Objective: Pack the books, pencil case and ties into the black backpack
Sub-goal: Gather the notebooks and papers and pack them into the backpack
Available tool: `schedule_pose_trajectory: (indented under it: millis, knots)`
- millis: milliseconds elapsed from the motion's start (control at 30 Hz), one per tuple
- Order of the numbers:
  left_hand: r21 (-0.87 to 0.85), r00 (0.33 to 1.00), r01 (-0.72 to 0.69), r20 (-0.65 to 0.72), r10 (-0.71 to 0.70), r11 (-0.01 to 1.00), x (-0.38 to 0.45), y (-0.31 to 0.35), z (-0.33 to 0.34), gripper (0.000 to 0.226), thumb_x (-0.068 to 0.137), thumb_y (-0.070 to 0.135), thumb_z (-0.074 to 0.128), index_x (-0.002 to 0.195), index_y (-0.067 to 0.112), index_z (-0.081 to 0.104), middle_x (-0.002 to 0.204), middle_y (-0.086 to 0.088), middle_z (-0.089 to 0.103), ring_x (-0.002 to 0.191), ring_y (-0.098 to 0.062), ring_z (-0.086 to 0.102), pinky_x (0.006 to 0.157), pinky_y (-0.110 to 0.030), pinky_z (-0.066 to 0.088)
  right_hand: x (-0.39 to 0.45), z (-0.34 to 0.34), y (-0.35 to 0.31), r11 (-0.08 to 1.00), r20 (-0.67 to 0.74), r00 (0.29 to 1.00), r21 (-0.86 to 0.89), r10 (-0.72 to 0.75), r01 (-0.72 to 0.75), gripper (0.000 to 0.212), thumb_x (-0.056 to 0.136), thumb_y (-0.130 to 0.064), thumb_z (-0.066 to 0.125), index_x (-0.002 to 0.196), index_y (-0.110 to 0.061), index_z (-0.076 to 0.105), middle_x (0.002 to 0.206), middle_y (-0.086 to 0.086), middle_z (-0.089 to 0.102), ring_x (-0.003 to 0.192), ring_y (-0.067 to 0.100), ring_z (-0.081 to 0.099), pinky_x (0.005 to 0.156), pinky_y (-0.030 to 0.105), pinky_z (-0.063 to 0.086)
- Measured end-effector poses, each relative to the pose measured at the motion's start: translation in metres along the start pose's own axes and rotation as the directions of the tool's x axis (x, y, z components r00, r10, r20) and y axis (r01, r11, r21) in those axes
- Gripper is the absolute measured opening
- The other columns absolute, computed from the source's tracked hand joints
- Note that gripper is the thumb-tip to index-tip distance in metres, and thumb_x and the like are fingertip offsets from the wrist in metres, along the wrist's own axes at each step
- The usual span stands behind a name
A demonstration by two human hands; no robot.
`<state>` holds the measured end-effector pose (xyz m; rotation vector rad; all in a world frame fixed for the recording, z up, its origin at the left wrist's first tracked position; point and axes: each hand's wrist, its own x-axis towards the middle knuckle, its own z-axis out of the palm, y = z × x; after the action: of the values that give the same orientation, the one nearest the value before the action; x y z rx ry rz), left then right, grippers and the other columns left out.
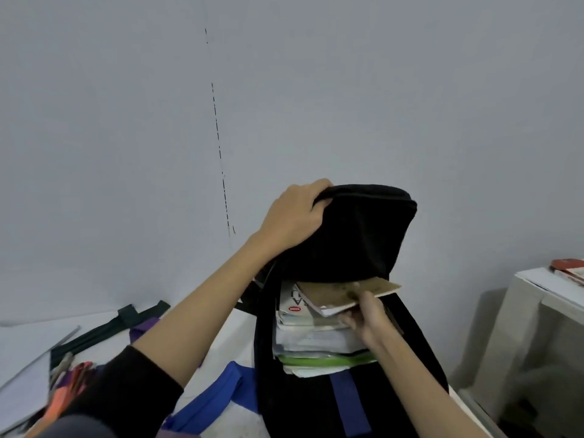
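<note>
The black backpack (354, 235) stands on the white table with its mouth facing me. My left hand (294, 216) grips the top flap and holds it lifted. Inside the opening lies a stack of books (316, 339). My right hand (363, 314) pinches a tan-covered book (344, 294) at the top of that stack, partly under the flap. Dark green and purple ties (126, 324) lie on the table at the left. A blue zipped pencil case (215, 403) lies just left of the backpack's base.
A grey notebook (22, 384) and colourful items (68, 380) lie at the table's left front. At the right stands a white cabinet (537, 311) with a red book (568, 268) on top. A plain grey wall is behind.
</note>
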<state>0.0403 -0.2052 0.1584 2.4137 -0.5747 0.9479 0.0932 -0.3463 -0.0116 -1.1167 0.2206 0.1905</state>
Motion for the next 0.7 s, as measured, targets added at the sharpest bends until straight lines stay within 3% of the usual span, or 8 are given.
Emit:
schedule_pose_trajectory:
  millis: [100, 200, 300, 367, 400, 433, 500, 700]
  knots:
    - [-0.006, 1.000, 0.016, 0.000, -0.016, 1.000, 0.004, 0.002, -0.001, 0.019, 0.095, 0.017, 0.045, 0.103, 0.014, 0.062, 0.090, -0.002, 0.067, 0.084, -0.023, 0.060, 0.076, -0.041, 0.049, -0.011, 0.015, -0.002, 0.948, 0.166, 0.971, -0.294, 0.174, -0.119, 0.036, 0.098, -0.037, 0.048, 0.100, -0.002, 0.057, 0.078, 0.022, 0.068, 0.048, 0.027, 0.066, 0.038, 0.028, 0.051]
    - [-0.013, 0.999, 0.051, 0.015, -0.051, 0.999, 0.007, -0.007, -0.005, 0.018, 0.094, 0.019, 0.046, 0.100, 0.017, 0.062, 0.088, 0.002, 0.066, 0.085, -0.022, 0.059, 0.079, -0.043, 0.049, -0.022, 0.004, -0.003, 0.716, 0.202, 0.971, -0.696, 0.127, 0.051, 0.046, 0.094, -0.039, 0.055, 0.073, 0.001, 0.061, 0.050, 0.012, 0.062, 0.035, 0.018, 0.056, 0.032, 0.019, 0.037]
    - [-0.040, 0.998, 0.069, 0.017, -0.068, 0.997, 0.009, -0.015, -0.006, 0.017, 0.094, 0.020, 0.046, 0.097, 0.017, 0.063, 0.086, 0.002, 0.066, 0.084, -0.020, 0.059, 0.080, -0.045, 0.048, -0.022, -0.006, -0.006, 0.204, 0.260, 0.925, -0.925, -0.276, 0.321, 0.040, 0.086, -0.038, 0.066, 0.057, -0.013, 0.053, 0.049, -0.002, 0.053, 0.048, 0.013, 0.053, 0.049, 0.024, 0.039]
    - [-0.060, 0.997, 0.074, 0.017, -0.073, 0.995, 0.011, -0.016, -0.006, 0.018, 0.093, 0.021, 0.045, 0.096, 0.018, 0.063, 0.086, 0.003, 0.066, 0.085, -0.019, 0.059, 0.081, -0.045, 0.049, -0.022, -0.005, -0.006, -0.218, 0.460, 0.794, -0.888, -0.399, 0.405, 0.027, 0.085, -0.046, 0.062, 0.087, -0.019, 0.067, 0.085, -0.003, 0.062, 0.089, 0.015, 0.059, 0.074, 0.025, 0.040]
    - [-0.063, 0.997, 0.070, 0.018, -0.069, 0.996, 0.012, -0.015, -0.005, 0.020, 0.092, 0.023, 0.044, 0.097, 0.019, 0.063, 0.086, 0.004, 0.066, 0.085, -0.019, 0.060, 0.081, -0.045, 0.049, -0.018, -0.006, -0.003, -0.360, 0.549, 0.765, -0.826, -0.337, 0.434, 0.034, 0.087, -0.049, 0.057, 0.110, -0.027, 0.065, 0.113, -0.005, 0.061, 0.113, 0.017, 0.051, 0.091, 0.027, 0.037]
    - [-0.062, 0.998, 0.060, 0.016, -0.059, 0.996, 0.013, -0.014, -0.005, 0.021, 0.091, 0.024, 0.043, 0.097, 0.019, 0.063, 0.087, 0.004, 0.066, 0.085, -0.020, 0.060, 0.081, -0.045, 0.049, -0.013, -0.007, 0.000, -0.422, 0.588, 0.772, -0.779, -0.240, 0.463, 0.041, 0.090, -0.051, 0.050, 0.127, -0.033, 0.057, 0.136, -0.008, 0.050, 0.130, 0.019, 0.038, 0.105, 0.031, 0.027]
    - [-0.058, 0.999, 0.042, 0.003, -0.041, 0.997, 0.016, -0.011, -0.007, 0.023, 0.091, 0.024, 0.043, 0.098, 0.019, 0.063, 0.087, 0.005, 0.067, 0.086, -0.020, 0.060, 0.080, -0.044, 0.049, -0.005, -0.008, 0.007, -0.439, 0.548, 0.829, -0.775, -0.109, 0.455, 0.045, 0.096, -0.052, 0.036, 0.139, -0.038, 0.043, 0.151, -0.012, 0.032, 0.140, 0.020, 0.022, 0.113, 0.039, 0.015]
    - [-0.111, 0.999, 0.031, -0.025, -0.034, 0.993, 0.022, -0.011, -0.007, 0.021, 0.093, 0.017, 0.046, 0.100, 0.019, 0.065, 0.087, 0.006, 0.068, 0.086, -0.016, 0.061, 0.081, -0.042, 0.050, 0.018, 0.009, 0.017, -0.336, 0.497, 0.856, -0.838, -0.143, 0.430, 0.043, 0.100, -0.047, 0.030, 0.138, -0.034, 0.045, 0.150, -0.005, 0.038, 0.136, 0.027, 0.034, 0.113, 0.044, 0.013]
